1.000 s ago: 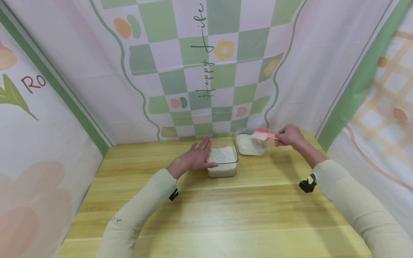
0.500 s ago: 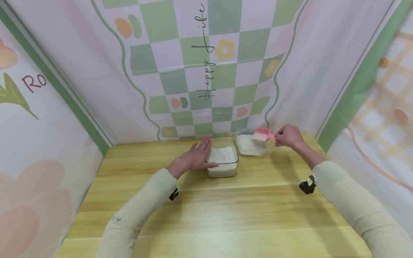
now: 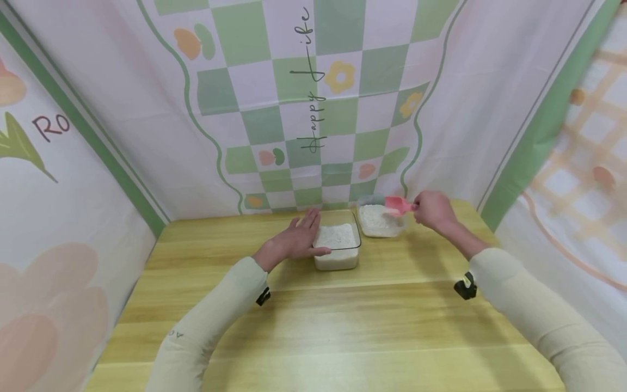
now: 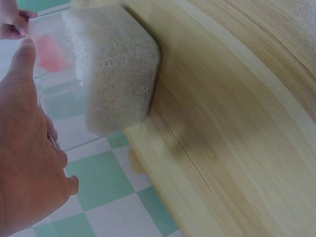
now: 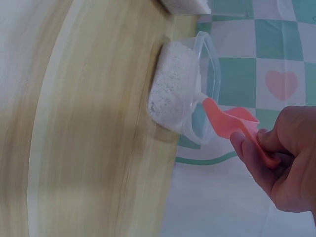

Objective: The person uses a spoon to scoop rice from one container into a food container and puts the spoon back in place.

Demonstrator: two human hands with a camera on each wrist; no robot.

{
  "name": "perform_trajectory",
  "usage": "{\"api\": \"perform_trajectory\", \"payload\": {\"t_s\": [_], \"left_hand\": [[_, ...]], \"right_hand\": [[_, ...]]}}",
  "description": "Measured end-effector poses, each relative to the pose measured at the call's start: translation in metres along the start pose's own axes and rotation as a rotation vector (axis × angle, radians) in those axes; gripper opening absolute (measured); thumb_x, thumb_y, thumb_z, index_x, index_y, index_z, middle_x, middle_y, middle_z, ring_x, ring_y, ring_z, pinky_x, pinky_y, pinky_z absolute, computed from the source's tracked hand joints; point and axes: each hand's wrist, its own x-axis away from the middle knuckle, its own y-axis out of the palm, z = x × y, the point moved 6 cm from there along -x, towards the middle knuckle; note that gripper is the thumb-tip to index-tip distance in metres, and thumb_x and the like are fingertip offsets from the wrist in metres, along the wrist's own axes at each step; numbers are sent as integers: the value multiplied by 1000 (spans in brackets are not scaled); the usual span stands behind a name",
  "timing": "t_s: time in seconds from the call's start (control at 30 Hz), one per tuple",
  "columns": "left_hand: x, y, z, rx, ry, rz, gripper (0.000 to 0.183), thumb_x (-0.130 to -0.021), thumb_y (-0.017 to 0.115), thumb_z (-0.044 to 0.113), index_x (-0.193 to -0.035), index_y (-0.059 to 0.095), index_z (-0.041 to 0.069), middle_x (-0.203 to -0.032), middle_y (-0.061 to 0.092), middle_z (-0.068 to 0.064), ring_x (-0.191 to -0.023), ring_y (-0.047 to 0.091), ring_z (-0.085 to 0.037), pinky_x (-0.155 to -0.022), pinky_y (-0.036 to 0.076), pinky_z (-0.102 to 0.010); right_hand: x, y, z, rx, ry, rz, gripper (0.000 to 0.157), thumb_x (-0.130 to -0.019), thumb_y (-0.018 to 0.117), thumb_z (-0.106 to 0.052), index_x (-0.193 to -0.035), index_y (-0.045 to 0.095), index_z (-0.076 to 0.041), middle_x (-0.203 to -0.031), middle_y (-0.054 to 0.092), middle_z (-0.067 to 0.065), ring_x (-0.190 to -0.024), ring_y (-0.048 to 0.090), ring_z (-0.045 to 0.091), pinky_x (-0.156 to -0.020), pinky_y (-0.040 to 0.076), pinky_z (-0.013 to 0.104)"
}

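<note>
In the head view my right hand (image 3: 434, 209) grips the handle of a pink scoop (image 3: 398, 205) above the right-hand plastic tub (image 3: 383, 233). The right wrist view has the scoop (image 5: 224, 121) tipped over the tub's rim, with white grains at its lip, and white rice (image 5: 173, 84) inside the tub. My left hand (image 3: 296, 238) rests against the left side of a clear, dark-rimmed box (image 3: 338, 261), its fingers straight and thumb along the front rim. Through the box wall the left wrist view shows rice (image 4: 116, 64) filling the lower part.
Both containers stand side by side on a wooden table (image 3: 313, 326), close to its back edge. Behind them hangs a green-and-white checked cloth (image 3: 338, 114). More printed cloth (image 3: 563, 218) closes off the right side, and another sheet (image 3: 63, 218) the left.
The scoop, earlier held fairly level with white rice in it, has been tilted down over the tub as my right hand turned. My left hand and both containers have stayed put.
</note>
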Motion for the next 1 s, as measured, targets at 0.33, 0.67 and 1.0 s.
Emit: {"api": "perform_trajectory", "payload": {"t_s": [0.33,0.67,1.0], "left_hand": [[1,-1,1,-8,-3,-1,105,-95,38,73,-159,-4,0,-168,-14,-13,-157,-8,-27,-124,14,-53],[2,-1,2,-21,-6,4,105,-95,38,72,-159,-3,0,-168,-12,-14,-157,-7,-27,-124,15,-53],[2,-2,3,-18,4,9,105,-95,39,72,-159,-2,-2,-168,-11,-16,-157,-4,-30,-124,16,-55]], "right_hand": [[7,-3,-13,249,-148,85,20,-73,60,13,-90,70,7,-80,70,20,-65,62,30,-63,54,44],[18,-18,-14,-3,-181,91,16,-94,63,-5,-92,75,5,-75,74,12,-66,66,22,-70,54,47],[31,-32,-45,-90,-209,49,17,-97,63,-11,-92,76,0,-71,72,3,-64,67,14,-67,54,36]]}}
